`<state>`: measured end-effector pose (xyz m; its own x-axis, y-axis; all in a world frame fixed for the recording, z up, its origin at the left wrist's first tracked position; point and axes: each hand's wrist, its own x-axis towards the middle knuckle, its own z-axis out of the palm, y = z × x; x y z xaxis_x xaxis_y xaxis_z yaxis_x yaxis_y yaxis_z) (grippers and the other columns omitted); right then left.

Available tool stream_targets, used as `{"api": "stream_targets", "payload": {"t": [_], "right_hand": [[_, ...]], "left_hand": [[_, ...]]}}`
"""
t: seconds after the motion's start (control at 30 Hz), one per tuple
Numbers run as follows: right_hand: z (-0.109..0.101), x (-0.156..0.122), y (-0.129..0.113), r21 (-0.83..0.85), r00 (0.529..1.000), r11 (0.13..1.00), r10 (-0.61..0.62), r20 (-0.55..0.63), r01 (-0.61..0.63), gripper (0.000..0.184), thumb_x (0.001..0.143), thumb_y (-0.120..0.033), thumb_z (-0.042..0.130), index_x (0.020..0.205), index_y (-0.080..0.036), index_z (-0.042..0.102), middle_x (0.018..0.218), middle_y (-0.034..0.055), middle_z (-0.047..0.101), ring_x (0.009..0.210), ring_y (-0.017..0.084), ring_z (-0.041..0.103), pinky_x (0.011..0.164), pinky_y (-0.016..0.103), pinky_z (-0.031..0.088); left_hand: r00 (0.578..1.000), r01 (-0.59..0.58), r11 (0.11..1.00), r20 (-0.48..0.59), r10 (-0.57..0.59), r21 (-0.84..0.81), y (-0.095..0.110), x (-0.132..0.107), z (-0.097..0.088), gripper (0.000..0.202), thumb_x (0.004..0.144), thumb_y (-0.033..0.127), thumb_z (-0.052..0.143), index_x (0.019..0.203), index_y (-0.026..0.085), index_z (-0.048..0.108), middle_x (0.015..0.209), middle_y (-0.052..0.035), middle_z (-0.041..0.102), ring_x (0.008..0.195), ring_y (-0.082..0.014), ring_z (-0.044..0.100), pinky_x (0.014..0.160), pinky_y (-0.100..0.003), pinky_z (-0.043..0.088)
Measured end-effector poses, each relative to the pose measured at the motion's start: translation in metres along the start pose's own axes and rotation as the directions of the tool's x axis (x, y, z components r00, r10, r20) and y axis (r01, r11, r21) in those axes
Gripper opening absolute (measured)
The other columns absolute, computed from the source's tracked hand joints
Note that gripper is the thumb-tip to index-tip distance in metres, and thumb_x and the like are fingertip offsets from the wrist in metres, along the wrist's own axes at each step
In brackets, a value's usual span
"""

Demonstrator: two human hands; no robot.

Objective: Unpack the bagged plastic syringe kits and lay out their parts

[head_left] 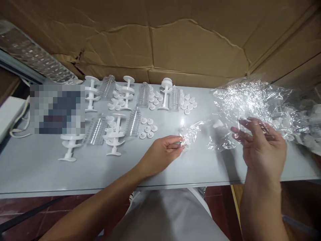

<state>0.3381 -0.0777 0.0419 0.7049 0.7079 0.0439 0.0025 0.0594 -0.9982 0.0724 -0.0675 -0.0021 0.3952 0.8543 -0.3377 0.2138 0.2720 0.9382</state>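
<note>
My left hand point(164, 150) rests on the grey table point(75, 174) with its fingertips pinched on the corner of a small clear plastic bag point(200, 132), which lies flat and holds a small white part point(217, 124). My right hand point(263, 147) hovers raised to the right of that bag, fingers spread and holding nothing, in front of a large crumpled clear bag point(255, 97).
Rows of white plunger pieces point(115, 139), clear ribbed tubes point(143, 94) and small white caps point(147, 129) stand on the table's left half. Cardboard point(175, 43) walls the back. A blurred patch point(57, 108) lies at left. More bagged white parts point(311, 134) lie at right.
</note>
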Motion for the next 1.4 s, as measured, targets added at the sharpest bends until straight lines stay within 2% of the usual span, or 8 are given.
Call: {"api": "stream_targets", "payload": {"t": [0.17,0.37,0.6,0.7,0.83,1.07,1.27,1.4], "right_hand": [[-0.009,0.001,0.029,0.001,0.995,0.998,0.063,-0.074,-0.063,0.037,0.071,-0.037,0.094,0.088,-0.012,0.073,0.089,0.0097,0.078,0.065,0.017,0.074,0.056,0.024,0.060],[-0.018,-0.006,0.043,0.011,0.978,0.993,0.116,-0.176,-0.115,0.039,0.066,-0.036,0.096,0.086,-0.012,0.074,0.086,0.0098,0.077,0.062,0.017,0.073,0.052,0.023,0.057],[-0.018,-0.016,0.059,-0.012,0.980,0.999,0.047,-0.195,-0.050,0.044,0.073,-0.039,0.093,0.104,-0.014,0.076,0.089,0.0073,0.076,0.062,0.015,0.070,0.061,0.030,0.064],[-0.023,-0.019,0.063,-0.116,0.978,0.993,0.004,-0.208,-0.029,0.047,0.075,-0.042,0.091,0.113,-0.016,0.078,0.090,0.0061,0.075,0.064,0.015,0.071,0.063,0.030,0.063],[-0.034,-0.022,0.061,-0.287,0.981,0.958,-0.053,-0.188,-0.003,0.051,0.079,-0.043,0.087,0.123,-0.020,0.077,0.100,0.0049,0.074,0.069,0.015,0.074,0.070,0.029,0.062],[-0.053,-0.023,0.059,-0.544,0.975,0.834,-0.184,-0.121,0.090,0.055,0.081,-0.048,0.082,0.128,-0.020,0.076,0.108,0.0102,0.076,0.081,0.024,0.076,0.077,0.044,0.063],[-0.052,-0.030,0.060,-0.736,0.723,0.387,-0.662,0.198,0.556,0.050,0.082,-0.027,0.081,0.130,-0.015,0.076,0.131,0.0183,0.073,0.124,0.036,0.069,0.106,0.053,0.057],[-0.036,-0.038,0.060,-0.662,0.663,0.342,-0.677,0.319,0.668,0.036,0.085,-0.024,0.082,0.121,-0.022,0.078,0.126,0.0112,0.076,0.108,0.031,0.076,0.087,0.048,0.066]], "left_hand": [[0.951,-0.264,0.812,-0.001,0.310,0.521,-0.006,-0.001,0.016,0.026,0.098,0.024,0.067,0.121,0.025,0.078,0.113,-0.0046,0.080,0.080,-0.0162,0.074,0.080,-0.034,0.063],[0.854,-0.327,0.570,-0.022,0.519,0.754,-0.002,-0.021,-0.006,0.026,0.106,0.017,0.050,0.106,0.018,0.076,0.100,-0.0060,0.080,0.087,-0.0184,0.076,0.074,-0.030,0.060],[0.756,-0.406,0.396,0.060,0.652,0.823,-0.022,-0.034,0.004,0.023,0.104,0.023,0.060,0.123,0.017,0.072,0.120,-0.0148,0.078,0.101,-0.0241,0.078,0.084,-0.036,0.067],[0.760,-0.392,0.374,0.067,0.646,0.841,-0.023,-0.037,0.008,0.022,0.104,0.016,0.056,0.118,0.018,0.073,0.111,-0.0121,0.079,0.091,-0.0216,0.077,0.077,-0.033,0.066],[0.801,-0.343,0.473,-0.011,0.599,0.812,-0.003,-0.048,-0.014,0.024,0.104,0.015,0.057,0.122,0.021,0.072,0.109,-0.0080,0.078,0.090,-0.0173,0.076,0.078,-0.028,0.063],[0.680,-0.286,0.332,-0.054,0.732,0.899,0.014,-0.044,-0.052,0.015,0.097,0.017,0.072,0.105,0.028,0.077,0.104,-0.0034,0.080,0.102,-0.0246,0.073,0.096,-0.044,0.050],[0.709,-0.247,0.238,0.008,0.705,0.939,0.004,-0.017,-0.057,0.008,0.100,0.022,0.070,0.097,0.026,0.076,0.096,-0.0012,0.083,0.098,-0.0254,0.072,0.093,-0.045,0.039],[0.587,-0.250,0.182,0.000,0.810,0.951,-0.007,-0.007,-0.058,0.004,0.095,0.023,0.077,0.091,0.024,0.077,0.097,-0.0041,0.081,0.092,-0.0243,0.067,0.087,-0.042,0.038]]}}
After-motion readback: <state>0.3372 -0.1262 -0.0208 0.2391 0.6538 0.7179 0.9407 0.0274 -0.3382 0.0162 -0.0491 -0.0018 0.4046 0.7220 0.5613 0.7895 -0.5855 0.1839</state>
